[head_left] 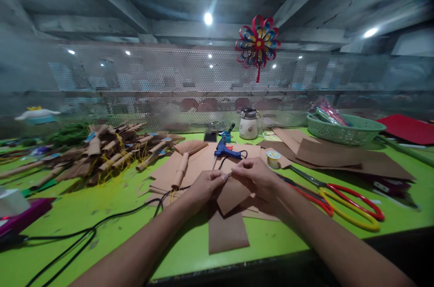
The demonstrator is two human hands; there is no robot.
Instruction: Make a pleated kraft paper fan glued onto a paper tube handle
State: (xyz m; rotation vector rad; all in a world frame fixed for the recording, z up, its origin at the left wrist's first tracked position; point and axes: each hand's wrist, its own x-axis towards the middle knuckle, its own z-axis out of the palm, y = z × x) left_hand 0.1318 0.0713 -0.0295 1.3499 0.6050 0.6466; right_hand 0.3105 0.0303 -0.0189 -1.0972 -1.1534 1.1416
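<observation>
Both hands pinch the top edge of a piece of brown kraft paper (233,196), which hangs tilted below the fingers. My left hand (205,187) grips it at the left corner, and my right hand (259,174) at the right, fingertips close together. The edge between them looks rolled or folded. Under it, a brown paper strip (228,235) lies on the table. Just beyond my hands, a blue glue gun (228,151) rests on brown sheets. Left of it is a pleated paper fan (191,146) with a rolled paper handle (181,171).
A heap of paper pieces with yellow strings (111,156) covers the left. Black cables (111,221) cross the green table (135,251). Red-and-yellow scissors (352,205), a tape roll (273,158), brown sheets (325,153) and a green basket (349,131) lie right. A jug (248,126) stands behind.
</observation>
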